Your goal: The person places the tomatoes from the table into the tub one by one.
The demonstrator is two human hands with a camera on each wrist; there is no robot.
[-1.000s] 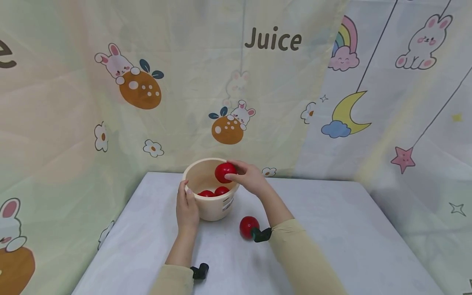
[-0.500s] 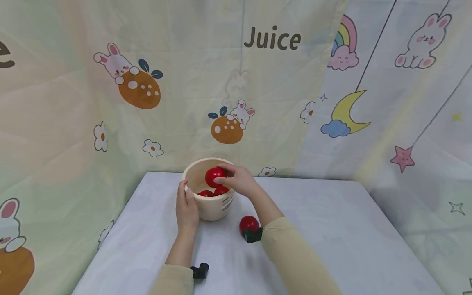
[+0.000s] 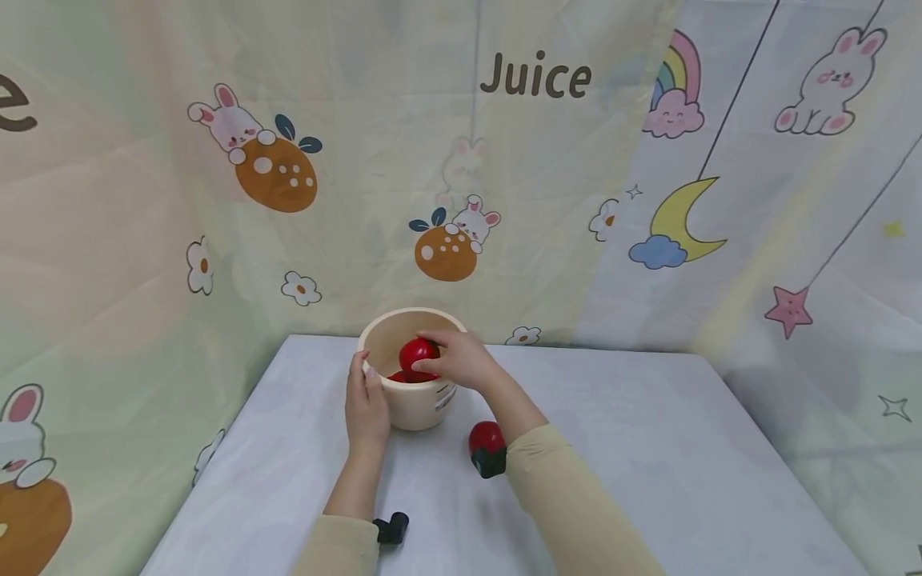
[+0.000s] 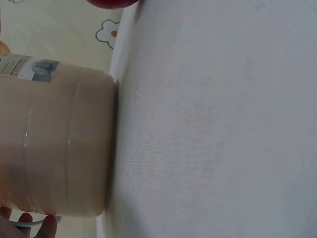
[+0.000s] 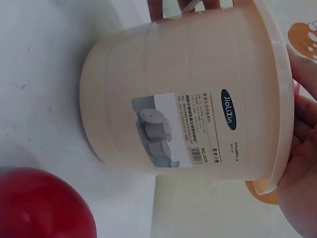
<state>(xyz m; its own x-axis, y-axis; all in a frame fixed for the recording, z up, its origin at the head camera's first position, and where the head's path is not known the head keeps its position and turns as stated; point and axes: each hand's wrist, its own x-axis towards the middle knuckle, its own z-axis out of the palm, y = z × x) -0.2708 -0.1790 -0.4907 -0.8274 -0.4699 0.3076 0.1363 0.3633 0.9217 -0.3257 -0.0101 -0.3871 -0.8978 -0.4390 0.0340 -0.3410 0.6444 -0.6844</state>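
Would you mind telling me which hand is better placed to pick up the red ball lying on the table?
Probably the right hand: the loose red ball lies beside its forearm, while the left hand grips the bucket.

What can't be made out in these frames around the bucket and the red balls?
- Head view: the right hand and the held ball hide most of the bucket inside; the ball count is unclear.
- Left wrist view: the left hand is cut off by the edge.
- Right wrist view: the loose ball is cropped; the label text is too small.
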